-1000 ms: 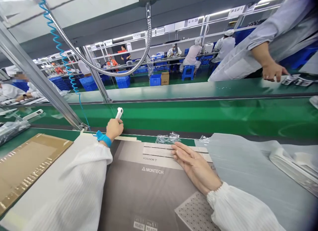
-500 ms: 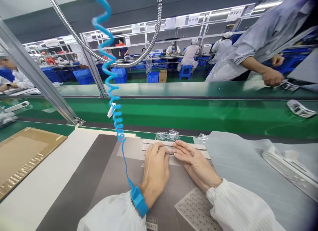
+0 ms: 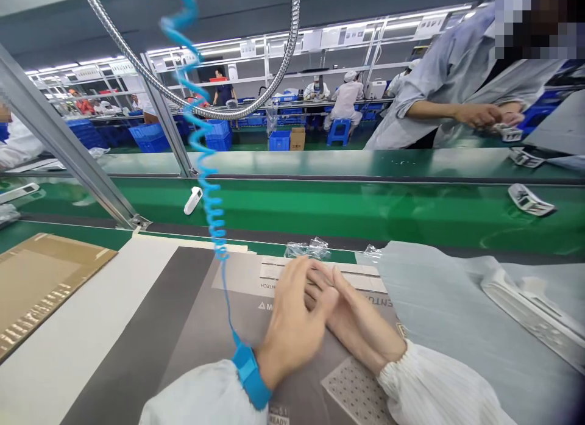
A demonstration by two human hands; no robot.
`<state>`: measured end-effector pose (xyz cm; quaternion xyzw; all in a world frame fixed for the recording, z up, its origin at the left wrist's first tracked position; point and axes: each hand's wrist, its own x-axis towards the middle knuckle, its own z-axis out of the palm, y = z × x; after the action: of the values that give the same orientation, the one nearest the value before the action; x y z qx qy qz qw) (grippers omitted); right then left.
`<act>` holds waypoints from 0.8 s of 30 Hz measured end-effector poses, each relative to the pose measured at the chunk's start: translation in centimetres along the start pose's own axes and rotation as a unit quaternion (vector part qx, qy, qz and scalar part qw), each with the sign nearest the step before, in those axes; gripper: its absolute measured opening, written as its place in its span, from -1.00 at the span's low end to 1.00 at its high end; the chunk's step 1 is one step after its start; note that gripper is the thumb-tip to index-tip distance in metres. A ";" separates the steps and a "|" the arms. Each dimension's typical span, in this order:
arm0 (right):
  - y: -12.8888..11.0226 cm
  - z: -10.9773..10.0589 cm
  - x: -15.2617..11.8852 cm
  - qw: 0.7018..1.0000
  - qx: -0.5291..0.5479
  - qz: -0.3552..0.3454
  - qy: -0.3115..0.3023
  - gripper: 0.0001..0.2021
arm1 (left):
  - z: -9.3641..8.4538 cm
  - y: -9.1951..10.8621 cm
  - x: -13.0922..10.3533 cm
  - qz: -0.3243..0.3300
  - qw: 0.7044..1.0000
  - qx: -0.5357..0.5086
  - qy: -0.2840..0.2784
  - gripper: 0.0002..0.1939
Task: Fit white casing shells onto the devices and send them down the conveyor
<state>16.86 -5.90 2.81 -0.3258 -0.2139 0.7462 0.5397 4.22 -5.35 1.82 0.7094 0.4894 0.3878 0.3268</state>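
My left hand [image 3: 295,318] and my right hand [image 3: 354,315] meet above a grey printed cardboard sheet [image 3: 228,339]. The left fingers reach over those of the right and seem to touch them, with the thumb apart. My right palm is turned inward, its fingers stretched out and partly hidden behind the left. No object shows in either hand. Around my left wrist sits a blue wrist strap [image 3: 250,376], tied to a coiled blue cord [image 3: 212,211]. Just beyond the hands lies crumpled clear plastic film [image 3: 313,248].
At right, a white plastic housing [image 3: 530,303] rests on a grey foam sheet [image 3: 439,327]. Brown cardboard [image 3: 50,291] lies left. Across the green conveyor belt [image 3: 292,208], which carries small white parts [image 3: 192,200], a co-worker [image 3: 457,89] handles a part. A metal post [image 3: 82,144] slants at left.
My left hand has moved right onto my right hand; earlier they were slightly apart. The white parts on the belt have shifted left in view. The co-worker's hands have come together around a part.
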 end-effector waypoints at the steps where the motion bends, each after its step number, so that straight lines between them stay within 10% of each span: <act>1: 0.0 0.1 -0.1 1.000 0.003 0.007 -0.010 -0.56 | 0.4 0.5 -0.5 0.004 0.999 -0.001 -0.035 -0.38; 10: 0.3 0.1 -2.2 0.996 0.030 0.031 -0.082 -0.33 | -0.4 2.9 -1.9 -0.028 0.986 -0.048 -0.158 -0.24; 24: 1.2 -0.2 -0.1 0.993 0.052 0.082 -0.066 -0.71 | 0.6 1.5 -0.8 0.064 0.998 0.016 -0.016 -0.63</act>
<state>16.24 -6.41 1.89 -0.2638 -0.1829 0.8179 0.4775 5.19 -6.60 2.61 0.7503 0.4445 0.3886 0.2975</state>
